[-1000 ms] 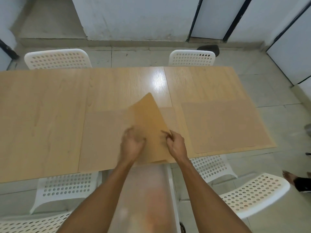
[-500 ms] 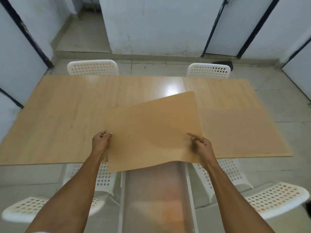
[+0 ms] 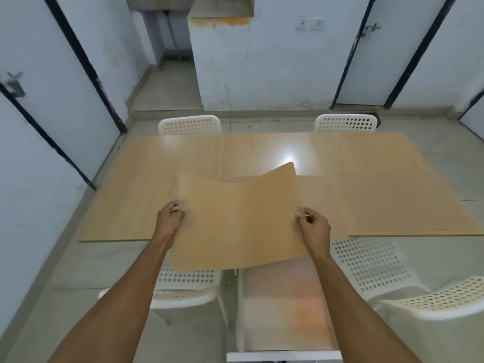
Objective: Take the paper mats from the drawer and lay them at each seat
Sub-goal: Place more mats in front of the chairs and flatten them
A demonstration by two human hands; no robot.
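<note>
Pale walls with dark-framed doors ring a tiled floor. A wood table carries a bright glare near its far edge — white perforated chairs stand along its far and near edges.

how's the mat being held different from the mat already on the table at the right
The held mat is up off the table, gripped at its side edges by the left hand and right hand; the laid mat lies untouched. The held mat bows with a crease; the laid mat lies flat. Both are plain tan paper sheets.
</note>
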